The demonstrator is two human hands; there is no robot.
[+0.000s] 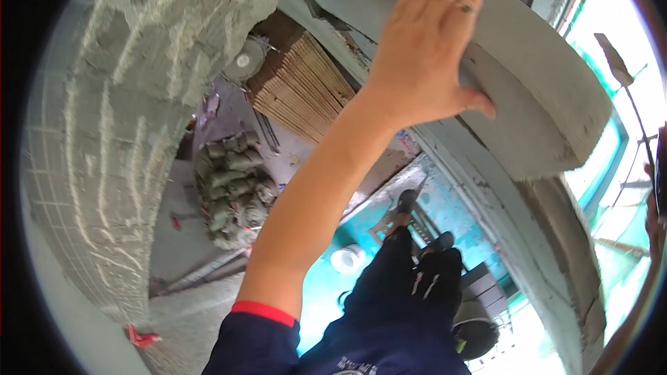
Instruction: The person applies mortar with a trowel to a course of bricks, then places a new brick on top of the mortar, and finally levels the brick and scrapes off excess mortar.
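Note:
My left hand [427, 45] reaches up from the lower left, back of the hand toward me, thumb apart from the fingers. It lies over the face of a long grey slab [549, 90], which looks curved in this view. Whether the fingertips press on the slab is hard to tell. At the far right rim, my right hand [652, 222] is dark and partly cut off. Its fingers close round the dark handle of a trowel-like tool [615, 59], whose thin shank and flat blade point upward.
On the left stands a wall [132, 146] with ridged grey mortar. Below lie stacked brown boards [306, 87], a pile of greenish bags [233, 187], a white bucket [347, 259] and a dark bucket [476, 337]. A red clip-like piece [142, 337] sits at lower left.

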